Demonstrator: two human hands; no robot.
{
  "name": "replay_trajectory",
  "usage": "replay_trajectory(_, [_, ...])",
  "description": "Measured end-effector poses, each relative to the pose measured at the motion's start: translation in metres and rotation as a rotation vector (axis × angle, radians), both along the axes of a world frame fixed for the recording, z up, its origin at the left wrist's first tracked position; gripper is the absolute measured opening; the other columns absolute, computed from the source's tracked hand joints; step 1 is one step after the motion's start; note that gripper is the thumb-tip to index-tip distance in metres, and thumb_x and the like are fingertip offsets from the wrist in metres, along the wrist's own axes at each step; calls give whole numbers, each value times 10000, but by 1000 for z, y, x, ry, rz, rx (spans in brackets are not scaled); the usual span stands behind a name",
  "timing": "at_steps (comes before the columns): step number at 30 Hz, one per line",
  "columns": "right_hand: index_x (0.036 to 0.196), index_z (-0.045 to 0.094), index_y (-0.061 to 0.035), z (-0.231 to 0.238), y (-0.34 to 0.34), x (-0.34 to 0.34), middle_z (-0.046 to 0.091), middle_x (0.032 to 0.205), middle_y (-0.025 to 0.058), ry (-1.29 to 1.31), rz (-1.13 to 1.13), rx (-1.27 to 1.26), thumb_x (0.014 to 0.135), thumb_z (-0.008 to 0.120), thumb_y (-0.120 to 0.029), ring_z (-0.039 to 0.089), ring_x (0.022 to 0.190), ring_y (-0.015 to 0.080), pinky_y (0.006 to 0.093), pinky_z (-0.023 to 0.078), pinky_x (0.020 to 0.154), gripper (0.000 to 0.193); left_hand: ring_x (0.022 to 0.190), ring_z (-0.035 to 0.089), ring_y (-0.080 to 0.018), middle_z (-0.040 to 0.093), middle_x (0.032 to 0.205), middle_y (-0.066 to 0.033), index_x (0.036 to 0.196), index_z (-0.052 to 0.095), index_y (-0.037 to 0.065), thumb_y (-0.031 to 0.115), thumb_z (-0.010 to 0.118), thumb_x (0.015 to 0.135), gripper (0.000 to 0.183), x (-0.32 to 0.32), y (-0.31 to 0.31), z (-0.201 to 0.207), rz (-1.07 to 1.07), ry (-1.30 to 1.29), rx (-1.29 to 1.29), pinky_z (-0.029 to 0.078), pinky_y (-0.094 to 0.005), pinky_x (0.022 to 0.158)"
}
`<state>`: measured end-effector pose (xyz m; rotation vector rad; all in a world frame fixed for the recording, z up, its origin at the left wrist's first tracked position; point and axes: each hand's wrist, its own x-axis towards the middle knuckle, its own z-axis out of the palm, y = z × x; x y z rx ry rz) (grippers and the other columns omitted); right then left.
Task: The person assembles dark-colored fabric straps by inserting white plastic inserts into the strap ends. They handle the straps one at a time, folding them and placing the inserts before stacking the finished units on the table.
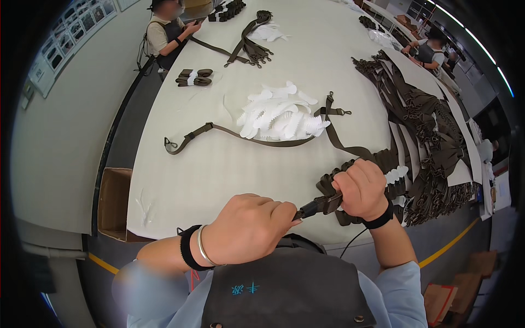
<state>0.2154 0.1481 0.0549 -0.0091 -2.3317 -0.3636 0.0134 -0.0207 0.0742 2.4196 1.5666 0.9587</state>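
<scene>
A dark brown webbing strap [328, 204], folded and with a black fitting on it, is stretched between my hands just above the table's near edge. My left hand [246, 229] is closed round the end with the black fitting. The folded part is gripped by my right hand [362, 188], its fingers curled over the webbing. My fingers hide both ends of the held piece. Beyond my hands, a long loose strap [268, 143] with metal hooks crosses the table beside a heap of white notched strips [281, 115]. Rolled straps [385, 161] lie right behind my right hand.
A large pile of brown straps with hooks [432, 131] covers the table's right side. Farther off lie a banded strap bundle [193, 77] and more hooked straps [254, 41]. A cardboard box [114, 202] stands off the left edge. People work at the far left and far right.
</scene>
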Motion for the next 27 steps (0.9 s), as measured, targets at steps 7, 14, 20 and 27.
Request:
replay_trajectory(7, [1278,562,-127,18,-20,-6,516,1118,130,-268,152,-232,685,777,-277,539,988,300,503,459,929,648,519,604,-270,634,664,-95,908,605,5,135,637,920,135,-8,4,-8,-21,-212,-368,467,-359,496])
replay_trajectory(14, [1113,556,5,7,-34,-26,505,864,75,-415,179,-268,775,710,-338,516,804,225,333,444,716,506,556,593,-86,637,681,1,977,636,45,293,551,1010,264,-16,15,-8,-52,-431,-837,478,-241,543])
replay_trajectory(20, [1039,534,-2,-6,-25,-27,508,856,72,-432,241,-255,838,678,-351,528,796,215,300,471,668,428,589,487,-61,546,671,39,965,624,52,312,504,1038,296,-13,13,-9,-78,-751,-1011,431,-224,573])
replay_trajectory(27, [1062,547,28,-2,-34,-24,508,851,91,-453,207,-238,831,631,-199,543,803,226,320,492,697,335,633,549,-83,599,720,4,1004,621,32,275,500,1041,274,-15,6,-19,-123,-907,-1067,451,-229,611])
